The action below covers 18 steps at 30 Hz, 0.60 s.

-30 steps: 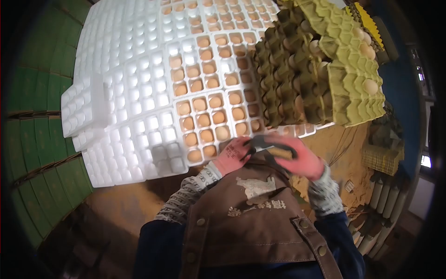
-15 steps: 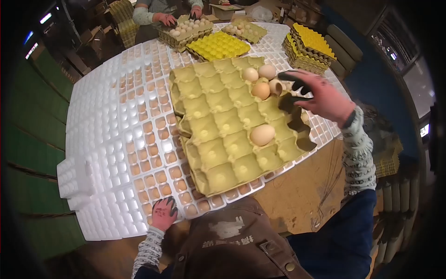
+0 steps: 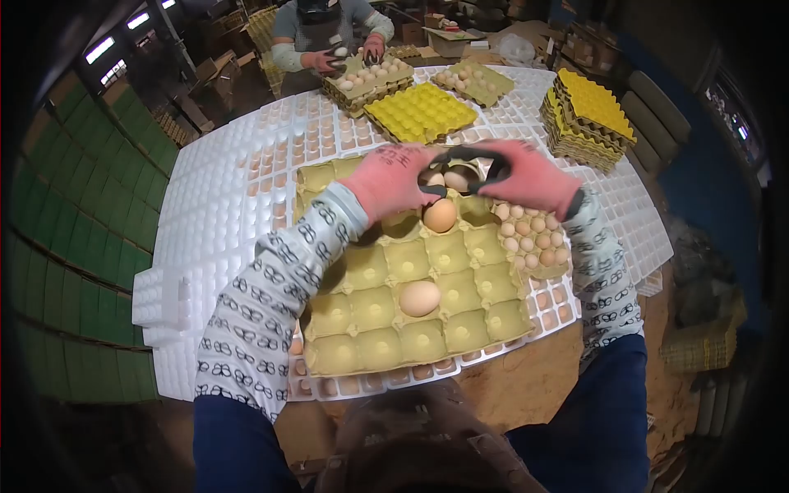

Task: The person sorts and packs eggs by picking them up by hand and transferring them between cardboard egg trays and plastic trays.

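My left hand (image 3: 393,179) and my right hand (image 3: 526,177), in pink gloves with black fingertips, meet over the far part of a yellowish pulp egg tray (image 3: 386,349). The fingers of my left hand curl around a pale egg (image 3: 433,177). Those of my right hand are bent round another pale egg (image 3: 457,180); a whitish object beside it is partly hidden. Just below the hands a browner egg (image 3: 440,215) sits in a cup. Nearer to me, a single egg (image 3: 420,298) lies in the tray.
A smaller filled egg tray (image 3: 530,234) lies on the right. White plastic trays (image 3: 205,181) cover the table. Behind stand a bright yellow tray (image 3: 419,112), stacked trays (image 3: 588,119) and a tray of eggs (image 3: 472,82). Across the table, a gloved co-worker (image 3: 337,57) handles eggs.
My left hand has moved from the front white trays up to the eggs. My right hand has closed in from the right. The view has shifted, revealing the filled tray at right.
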Tool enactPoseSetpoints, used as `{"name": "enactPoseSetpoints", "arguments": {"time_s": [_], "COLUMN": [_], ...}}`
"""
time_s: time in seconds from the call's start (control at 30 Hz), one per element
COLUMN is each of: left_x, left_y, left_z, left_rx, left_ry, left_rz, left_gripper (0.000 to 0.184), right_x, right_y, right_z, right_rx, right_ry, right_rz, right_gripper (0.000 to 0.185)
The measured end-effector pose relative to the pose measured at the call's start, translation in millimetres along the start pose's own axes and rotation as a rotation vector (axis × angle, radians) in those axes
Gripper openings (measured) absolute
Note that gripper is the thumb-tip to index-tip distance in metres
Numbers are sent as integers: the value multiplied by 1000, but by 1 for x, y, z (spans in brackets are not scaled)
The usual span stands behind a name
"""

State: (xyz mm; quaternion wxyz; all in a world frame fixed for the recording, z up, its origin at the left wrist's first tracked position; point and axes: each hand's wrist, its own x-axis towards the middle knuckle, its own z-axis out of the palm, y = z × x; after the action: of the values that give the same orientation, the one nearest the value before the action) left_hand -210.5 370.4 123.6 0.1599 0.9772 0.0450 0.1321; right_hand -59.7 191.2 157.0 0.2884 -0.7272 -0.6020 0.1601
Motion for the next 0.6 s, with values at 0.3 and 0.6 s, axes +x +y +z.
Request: {"name": "enactPoseSetpoints", "arguments": {"time_s": [0.3, 0.6], "left_x": [-14, -43], "left_y": [21, -29], "left_z": [-19, -44], "left_rx": [-405, -1136], "left_ry": [-83, -114], "left_rz": [-105, -76], "left_gripper": [33, 48], "right_x": [4, -7], "right_y": [55, 6], "right_z": [18, -2], "right_rx": [593, -291], "right_ry": [119, -297], "right_rz": [73, -10], "right_gripper": [31, 73]}}
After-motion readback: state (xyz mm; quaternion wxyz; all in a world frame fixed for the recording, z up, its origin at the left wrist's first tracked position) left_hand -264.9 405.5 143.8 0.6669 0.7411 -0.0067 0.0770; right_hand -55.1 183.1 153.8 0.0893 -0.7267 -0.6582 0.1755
